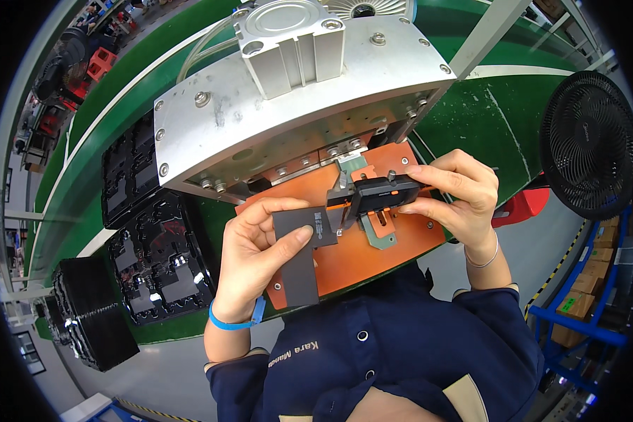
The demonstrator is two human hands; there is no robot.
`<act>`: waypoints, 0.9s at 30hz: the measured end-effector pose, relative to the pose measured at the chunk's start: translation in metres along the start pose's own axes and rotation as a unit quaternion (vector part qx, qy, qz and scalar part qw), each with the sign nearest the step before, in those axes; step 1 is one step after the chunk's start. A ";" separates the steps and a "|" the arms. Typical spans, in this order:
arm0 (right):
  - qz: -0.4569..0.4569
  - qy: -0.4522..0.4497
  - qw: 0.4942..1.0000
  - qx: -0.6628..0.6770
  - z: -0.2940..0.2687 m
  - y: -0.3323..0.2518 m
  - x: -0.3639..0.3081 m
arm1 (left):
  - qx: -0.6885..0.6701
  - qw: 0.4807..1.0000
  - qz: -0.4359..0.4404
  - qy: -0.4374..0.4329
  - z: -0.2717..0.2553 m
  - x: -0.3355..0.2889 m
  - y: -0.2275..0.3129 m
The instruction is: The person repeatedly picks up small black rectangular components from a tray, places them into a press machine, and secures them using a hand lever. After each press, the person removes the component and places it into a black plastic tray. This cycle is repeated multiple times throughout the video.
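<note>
My left hand point(254, 247) pinches a flat dark grey L-shaped panel point(299, 273) between thumb and fingers, its long leg hanging down over the plate's front left. My right hand point(463, 193) grips the right end of a black rectangular plastic part point(385, 195) with thumb and fingertips. That part sits tilted above the orange fixture plate point(355, 266), over a green metal piece point(380, 239) with a slot. The panel's upper right corner comes close to the part's left end; whether they touch I cannot tell.
A silver metal press point(211, 144) with a square cylinder point(292, 60) on top overhangs the plate. Black moulded trays point(163, 260) lie on the green bench to the left, beside stacked black trays point(84, 313). A black fan point(589, 144) stands at right, near a red bin point(526, 205).
</note>
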State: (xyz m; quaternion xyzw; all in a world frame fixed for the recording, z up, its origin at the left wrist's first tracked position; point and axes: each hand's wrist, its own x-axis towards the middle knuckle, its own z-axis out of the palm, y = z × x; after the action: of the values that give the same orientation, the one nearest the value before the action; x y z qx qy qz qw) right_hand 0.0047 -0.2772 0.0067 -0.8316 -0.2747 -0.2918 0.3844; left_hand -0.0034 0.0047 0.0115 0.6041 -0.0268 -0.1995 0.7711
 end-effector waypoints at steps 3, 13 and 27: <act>-0.002 0.000 1.000 0.001 0.001 0.000 0.000 | 0.000 1.000 0.002 0.001 0.000 0.000 0.000; -0.007 -0.008 1.000 -0.012 -0.001 0.001 0.000 | 0.003 1.000 0.011 0.001 0.001 0.003 -0.001; 0.295 0.094 0.944 0.113 -0.088 0.065 -0.084 | 0.563 0.669 0.302 0.380 -0.061 -0.079 0.033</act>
State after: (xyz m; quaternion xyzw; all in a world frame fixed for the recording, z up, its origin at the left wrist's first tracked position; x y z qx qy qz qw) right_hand -0.0318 -0.4027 -0.0360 -0.7950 -0.0106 -0.2090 0.5693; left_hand -0.0493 0.0943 0.0417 0.9060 -0.0197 0.3440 0.2457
